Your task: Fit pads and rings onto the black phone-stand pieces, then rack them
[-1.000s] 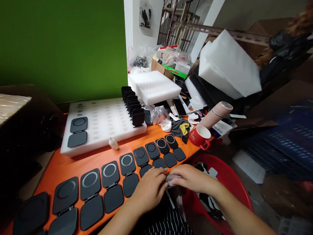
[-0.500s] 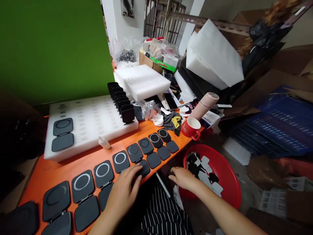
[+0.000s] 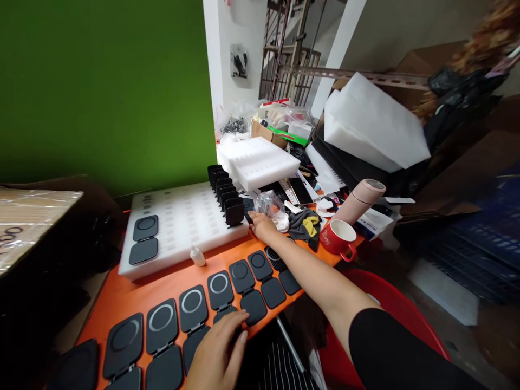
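The left hand point(image 3: 221, 349) hangs over the near edge of the orange counter point(image 3: 122, 295), palm down, its thumb and fingers parted and nothing seen between them; its fingertips are by the lower panels of the black pads point(image 3: 242, 276). The right hand point(image 3: 262, 226) reaches across the counter to the right front corner of a white foam block point(image 3: 182, 241). Its fingertips are at a small dark thing point(image 3: 247, 218) there; whether they pinch it or only touch it, I cannot tell.

The black pads lie unfolded in a slanting row along the near side of the counter, each made of two square panels joined by a hinge. Three in the middle show bright silver rings. At the row's right end, the forearm partly covers a pad with a mesh-like pattern.

On the foam block, one unfolded pad point(image 3: 144, 252) lies flat at the left, and several dark pads point(image 3: 234, 212) stand upright in a line along the right side. A small white bottle point(image 3: 198, 257) stands just in front of the block. To the right are a grey cloth point(image 3: 298, 227), a red mug point(image 3: 336, 238) and a pink flask point(image 3: 359, 201). A red tub point(image 3: 396, 309) sits below, partly behind the right arm.
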Demonstrator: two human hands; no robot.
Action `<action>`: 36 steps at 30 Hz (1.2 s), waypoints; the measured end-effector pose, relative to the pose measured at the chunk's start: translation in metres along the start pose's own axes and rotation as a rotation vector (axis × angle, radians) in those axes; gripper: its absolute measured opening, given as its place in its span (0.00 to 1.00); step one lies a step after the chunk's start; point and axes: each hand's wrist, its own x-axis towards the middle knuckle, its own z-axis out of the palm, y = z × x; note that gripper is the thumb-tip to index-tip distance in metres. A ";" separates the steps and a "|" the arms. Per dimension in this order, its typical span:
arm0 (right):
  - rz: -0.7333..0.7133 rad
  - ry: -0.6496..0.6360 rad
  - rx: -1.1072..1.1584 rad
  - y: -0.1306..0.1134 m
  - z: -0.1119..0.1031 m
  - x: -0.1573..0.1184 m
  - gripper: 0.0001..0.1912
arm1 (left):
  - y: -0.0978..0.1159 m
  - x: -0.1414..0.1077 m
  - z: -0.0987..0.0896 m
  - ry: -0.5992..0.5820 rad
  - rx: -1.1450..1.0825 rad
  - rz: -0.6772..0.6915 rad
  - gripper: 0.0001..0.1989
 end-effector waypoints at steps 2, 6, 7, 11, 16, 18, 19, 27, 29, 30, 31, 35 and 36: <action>0.034 0.040 -0.014 -0.003 0.005 0.003 0.16 | -0.002 -0.003 -0.001 0.000 -0.030 -0.026 0.12; 0.091 0.118 -0.039 0.000 -0.003 -0.030 0.17 | -0.005 0.006 0.005 0.004 -0.169 -0.152 0.12; 0.080 0.110 -0.036 0.002 -0.005 -0.040 0.16 | -0.004 0.011 0.008 0.003 -0.216 -0.189 0.13; 0.017 0.023 0.012 0.011 -0.006 -0.061 0.11 | 0.002 0.034 0.017 -0.033 -0.368 -0.247 0.13; 0.071 0.084 0.030 0.013 -0.019 -0.062 0.16 | 0.003 0.043 0.018 -0.049 -0.466 -0.262 0.14; 0.077 0.211 -0.009 0.002 -0.028 -0.078 0.19 | -0.001 0.042 0.019 -0.030 -0.559 -0.327 0.16; 0.042 0.288 -0.036 -0.006 -0.031 -0.091 0.19 | -0.004 0.042 0.020 -0.017 -0.642 -0.373 0.18; -0.567 0.222 0.126 -0.067 -0.026 -0.189 0.13 | -0.004 0.048 0.013 0.105 -1.219 -0.701 0.26; -0.437 0.187 0.189 -0.069 -0.024 -0.187 0.15 | 0.001 0.046 0.008 0.116 -1.124 -0.697 0.26; -0.368 0.138 0.229 -0.069 -0.024 -0.184 0.15 | 0.004 0.045 0.007 0.117 -1.066 -0.675 0.25; -0.303 0.079 0.281 -0.069 -0.025 -0.182 0.15 | 0.006 0.043 0.005 0.111 -1.012 -0.640 0.25; -0.097 -0.130 0.569 -0.069 -0.031 -0.178 0.12 | 0.010 0.035 0.003 0.038 -0.855 -0.494 0.23; -0.060 -0.177 0.637 -0.069 -0.033 -0.178 0.12 | 0.009 0.033 0.003 0.013 -0.835 -0.465 0.22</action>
